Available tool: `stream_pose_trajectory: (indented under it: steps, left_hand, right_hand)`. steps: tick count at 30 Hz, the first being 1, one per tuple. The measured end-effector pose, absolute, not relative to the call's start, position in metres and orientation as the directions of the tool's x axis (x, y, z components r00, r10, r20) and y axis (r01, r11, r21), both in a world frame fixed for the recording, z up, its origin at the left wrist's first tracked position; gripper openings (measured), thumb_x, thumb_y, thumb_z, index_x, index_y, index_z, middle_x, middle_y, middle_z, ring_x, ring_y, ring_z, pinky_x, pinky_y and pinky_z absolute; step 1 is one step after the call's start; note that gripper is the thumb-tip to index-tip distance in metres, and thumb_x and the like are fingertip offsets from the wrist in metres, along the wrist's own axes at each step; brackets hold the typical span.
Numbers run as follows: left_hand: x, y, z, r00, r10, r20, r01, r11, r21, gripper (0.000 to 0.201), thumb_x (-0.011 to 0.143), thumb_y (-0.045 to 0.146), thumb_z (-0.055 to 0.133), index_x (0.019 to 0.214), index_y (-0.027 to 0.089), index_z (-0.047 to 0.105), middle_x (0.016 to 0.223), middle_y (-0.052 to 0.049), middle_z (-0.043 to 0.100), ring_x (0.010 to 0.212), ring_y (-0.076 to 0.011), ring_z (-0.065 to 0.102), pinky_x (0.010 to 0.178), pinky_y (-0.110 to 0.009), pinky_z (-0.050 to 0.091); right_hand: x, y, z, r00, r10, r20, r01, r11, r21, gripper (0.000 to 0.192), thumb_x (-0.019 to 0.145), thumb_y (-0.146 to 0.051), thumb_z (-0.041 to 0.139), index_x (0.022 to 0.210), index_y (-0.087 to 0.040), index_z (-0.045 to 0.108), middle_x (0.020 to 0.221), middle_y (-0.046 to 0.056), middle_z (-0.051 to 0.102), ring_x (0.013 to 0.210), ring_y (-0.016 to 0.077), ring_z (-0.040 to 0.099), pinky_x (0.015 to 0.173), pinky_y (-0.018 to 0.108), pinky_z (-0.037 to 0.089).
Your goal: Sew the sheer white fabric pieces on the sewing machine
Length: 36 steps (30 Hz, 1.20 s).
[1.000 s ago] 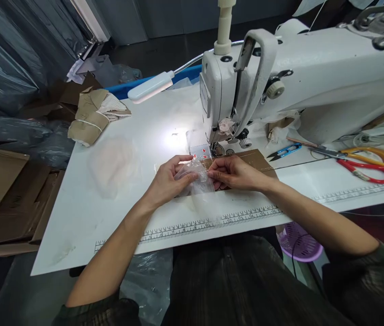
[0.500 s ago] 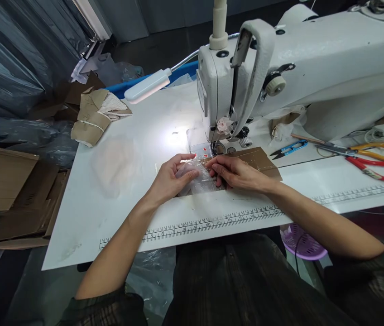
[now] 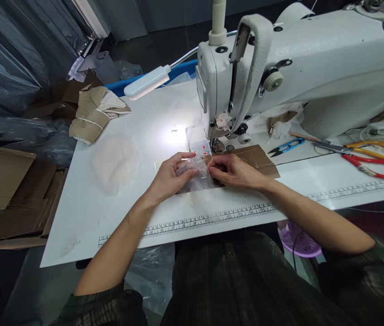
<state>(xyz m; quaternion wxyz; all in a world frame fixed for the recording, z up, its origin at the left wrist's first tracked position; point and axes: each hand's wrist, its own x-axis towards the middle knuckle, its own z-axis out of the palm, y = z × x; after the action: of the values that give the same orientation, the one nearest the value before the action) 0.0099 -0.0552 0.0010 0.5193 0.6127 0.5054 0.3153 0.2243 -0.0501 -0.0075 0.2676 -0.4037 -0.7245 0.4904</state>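
Note:
My left hand (image 3: 171,177) and my right hand (image 3: 232,171) pinch a small clear plastic piece (image 3: 200,177) between them, just in front of the needle area of a white sewing machine (image 3: 280,77). The plastic lies partly over a brown cardboard strip (image 3: 253,158) taped on the white table (image 3: 117,208). Small red marks (image 3: 204,148) show on the needle plate behind my fingers. My fingertips cover the middle of the plastic.
Blue thread snips (image 3: 287,147) and red and yellow scissors (image 3: 375,163) lie to the right. A lamp head (image 3: 147,82) lights the plate. A folded brown paper bundle (image 3: 92,115) sits at the far left corner. Cardboard boxes (image 3: 5,190) stand left of the table, a purple basket (image 3: 299,240) below.
Both hands stay on the plastic piece with only small finger shifts. The view has moved slightly; nothing else has changed.

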Motion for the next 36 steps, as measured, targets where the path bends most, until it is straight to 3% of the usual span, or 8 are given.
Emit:
stream_pose_trajectory:
  steps: [7,13,15,18,21,27,31,36]
  left_hand:
    - [0.012,-0.056,0.001,0.281,0.952,-0.12,0.291,0.034,0.956,0.044,0.078,0.029,0.074,0.119,0.018,0.061,0.077,0.001,0.067,0.066,-0.01,0.058,0.061,-0.024,0.05]
    - [0.006,-0.053,-0.005,0.299,0.954,0.004,0.401,-0.129,0.907,0.043,0.082,0.031,0.069,0.121,0.017,0.059,0.076,0.0,0.068,0.067,-0.011,0.059,0.066,-0.027,0.053]
    - [0.003,-0.05,-0.007,0.3,0.95,0.087,0.491,-0.232,0.84,0.042,0.084,0.031,0.067,0.123,0.018,0.057,0.077,0.0,0.068,0.068,-0.0121,0.06,0.071,-0.03,0.054]
    - [0.006,-0.05,-0.008,0.287,0.896,0.34,0.655,-0.442,0.612,0.036,0.087,0.028,0.064,0.121,0.019,0.058,0.102,-0.007,0.069,0.088,-0.0177,0.063,0.081,-0.036,0.055]
    - [0.018,-0.058,-0.007,0.306,0.799,0.518,0.68,-0.564,0.469,0.02,0.092,0.027,0.056,0.109,0.016,0.061,0.112,-0.011,0.064,0.092,-0.0178,0.063,0.076,-0.033,0.056]
    - [0.043,-0.074,-0.014,0.455,0.839,0.299,0.659,-0.543,0.521,0.038,0.08,0.051,0.07,0.085,0.016,0.056,0.076,-0.001,0.06,0.068,-0.0151,0.057,0.061,-0.029,0.049]
    - [0.042,-0.073,-0.017,0.412,0.862,0.294,0.686,-0.506,0.523,0.017,0.089,0.03,0.06,0.077,0.018,0.056,0.071,0.001,0.06,0.066,-0.0135,0.055,0.063,-0.027,0.044]
    - [0.038,-0.072,-0.015,0.421,0.851,0.313,0.677,-0.525,0.516,0.006,0.087,0.02,0.058,0.084,0.017,0.062,0.076,-0.001,0.065,0.071,-0.0148,0.058,0.067,-0.03,0.045]
  right_hand:
    - [0.224,-0.052,-0.007,-0.521,0.852,-0.053,0.278,0.111,-0.954,0.011,0.085,-0.02,0.055,0.075,-0.016,0.056,0.059,-0.005,0.049,0.053,0.0074,0.04,0.051,0.024,0.03]
    - [0.229,-0.053,-0.009,-0.51,0.859,-0.041,0.262,0.11,-0.959,0.015,0.085,-0.02,0.055,0.071,-0.018,0.052,0.06,-0.005,0.048,0.054,0.0074,0.041,0.05,0.023,0.03]
    - [0.229,-0.052,-0.007,-0.487,0.872,-0.046,0.276,0.104,-0.956,0.016,0.084,-0.019,0.055,0.069,-0.018,0.05,0.06,-0.005,0.049,0.053,0.0074,0.041,0.049,0.023,0.03]
    - [0.227,-0.054,-0.003,-0.434,0.894,-0.114,0.302,0.025,-0.953,0.015,0.083,-0.019,0.057,0.069,-0.019,0.051,0.056,-0.005,0.049,0.05,0.0077,0.042,0.047,0.023,0.03]
    - [0.225,-0.056,-0.002,-0.373,0.911,-0.176,0.321,-0.051,-0.946,0.011,0.083,-0.019,0.057,0.072,-0.018,0.054,0.054,-0.005,0.05,0.047,0.008,0.044,0.044,0.023,0.032]
    - [0.222,-0.054,-0.009,-0.247,0.961,-0.121,0.273,-0.05,-0.961,0.012,0.082,-0.022,0.061,0.072,-0.019,0.055,0.058,-0.002,0.056,0.051,0.0089,0.049,0.046,0.022,0.038]
    - [0.222,-0.049,-0.012,-0.117,0.964,-0.239,0.189,-0.214,-0.958,0.016,0.083,-0.02,0.059,0.069,-0.02,0.051,0.052,-0.003,0.051,0.045,0.0093,0.047,0.043,0.024,0.039]
    - [0.222,-0.055,-0.013,-0.295,0.955,0.03,0.195,0.091,-0.976,0.011,0.087,-0.021,0.056,0.077,-0.019,0.053,0.061,-0.004,0.05,0.054,0.0089,0.046,0.049,0.024,0.037]
